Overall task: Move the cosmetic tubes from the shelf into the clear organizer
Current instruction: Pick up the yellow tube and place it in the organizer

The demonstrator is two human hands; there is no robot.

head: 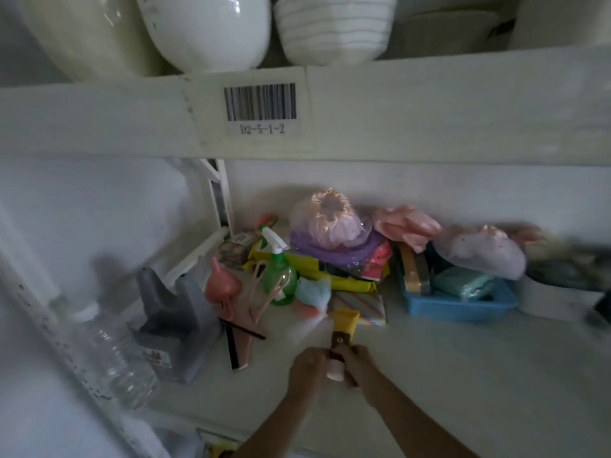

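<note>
A yellow cosmetic tube (344,323) with a pale cap (334,371) lies lengthwise over the white shelf (463,365), cap end toward me. My left hand (305,366) closes on its left side near the cap. My right hand (358,363) closes on its right side. Both hands meet around the tube's lower half. A faint clear plastic shape (307,328) shows just left of the tube; I cannot tell whether it is the organizer.
Behind the tube lie a striped packet (362,307), a green spray bottle (277,276), yellow packs, purple and pink shower caps and a blue basket (459,304). At left stand a grey holder (177,325), a pink clip and a clear water bottle (112,355). Bowls sit on the shelf above.
</note>
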